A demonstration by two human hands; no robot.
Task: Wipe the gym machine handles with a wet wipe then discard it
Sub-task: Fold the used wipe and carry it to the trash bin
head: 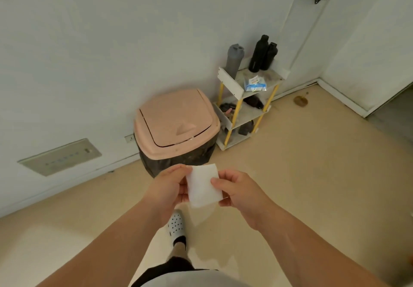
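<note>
A folded white wet wipe (203, 185) is held flat between both hands in front of me. My left hand (169, 188) pinches its left edge and my right hand (237, 191) pinches its right edge. Just beyond the hands stands a waste bin (176, 123) with a pink swing lid, shut, and a black liner. No gym machine handle is in view.
To the right of the bin a small white shelf rack with yellow posts (245, 105) holds a wipes pack (255, 84), a grey bottle (234, 61) and two black bottles (260, 53). White walls meet in the corner behind. My foot in a white clog (176, 225) stands on the beige floor.
</note>
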